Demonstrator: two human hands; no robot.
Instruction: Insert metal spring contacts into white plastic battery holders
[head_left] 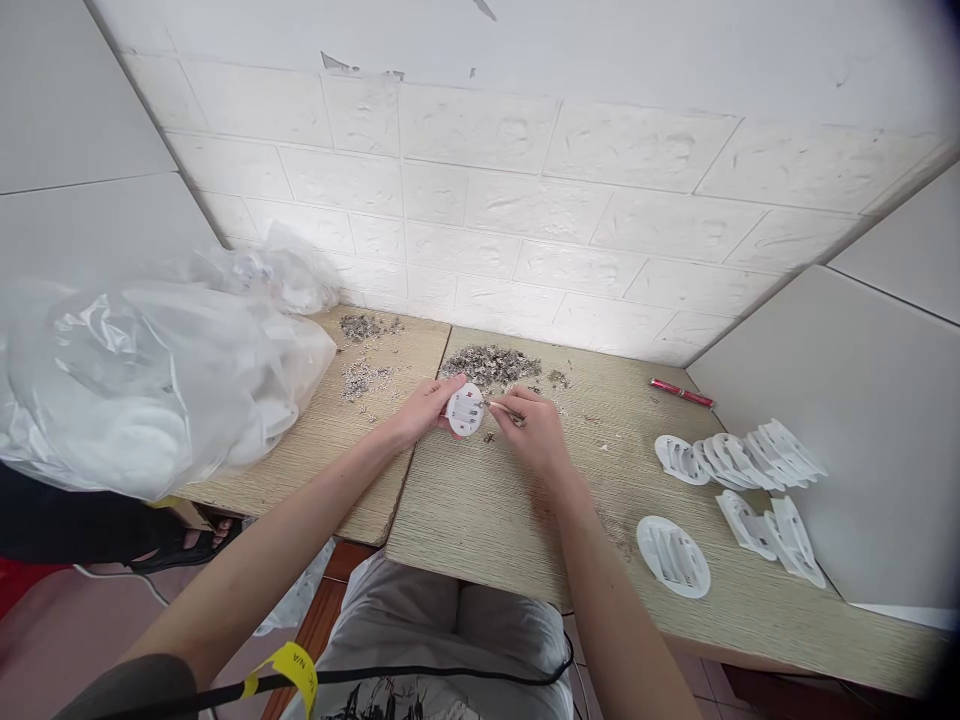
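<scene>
From the head view, the left hand (424,412) is closed around the edge of a white disc (466,411), holding it tilted above the table (472,515), its slotted face showing. The right hand (537,432) pinches a thin tool (505,408), its tip at the disc's right edge; its exact kind is too small to tell. Small metal parts show in the disc's slots.

The step in hand looks like setting or adjusting one of these parts. The next move seems to call for a steady left grip and a fine, short push of the tool, without knocking the disc aside.

Just behind the hands lies a loose heap (491,364) of metal bits, with two smaller piles (363,380) on the left. No tray holds them; they sit directly on the tabletop.

The containers are clear plastic: a large bag (232,345) at the left, bulging with white round pieces, and a smaller bag (292,275) behind it, whose contents are unclear.

At the right, a single slotted plate (673,556) lies flat, near two leaning rows (739,460) of similar ones. A red pen (681,392) lies farther back.
</scene>
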